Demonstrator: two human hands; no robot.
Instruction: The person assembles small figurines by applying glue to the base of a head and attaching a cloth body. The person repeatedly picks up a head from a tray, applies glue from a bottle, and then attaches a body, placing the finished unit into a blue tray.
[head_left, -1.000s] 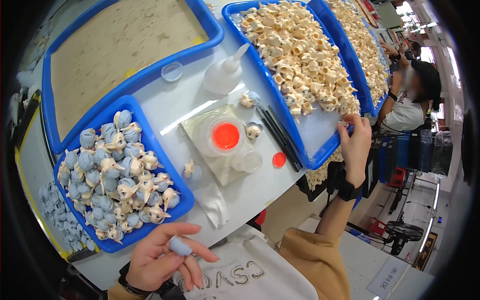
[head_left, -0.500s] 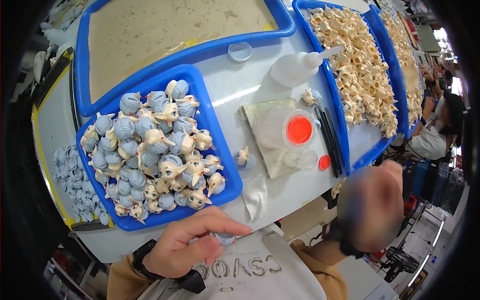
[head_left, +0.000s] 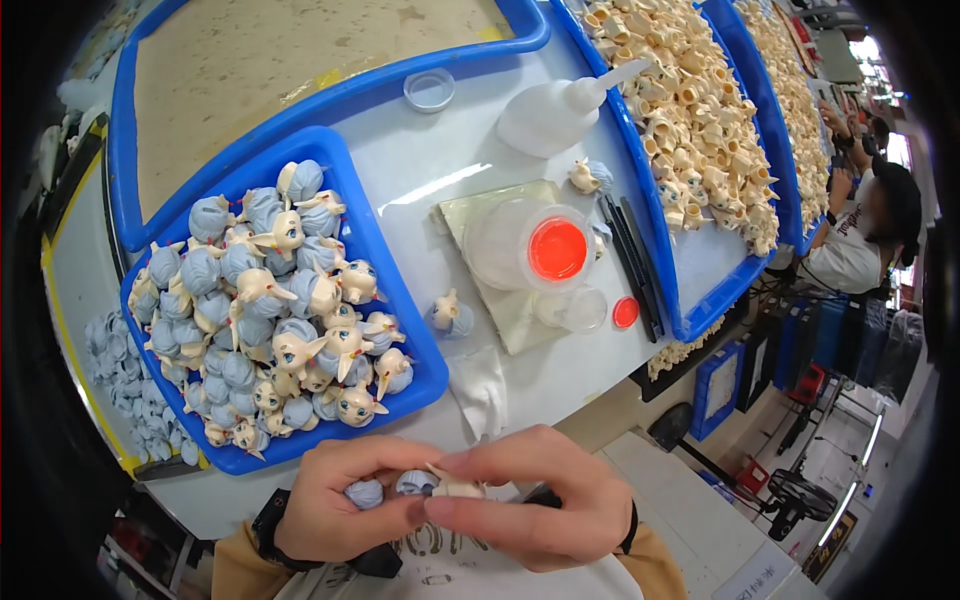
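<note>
Down by the table edge, I'm pinching a blue cap in my left hand and pressing a cream head against it with my right hand.

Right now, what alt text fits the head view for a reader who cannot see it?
Two bare hands, left hand and right hand, press a cream toy face against a blue hair piece at a white table. Beyond them sits a blue tray heaped with finished toy heads.
</note>
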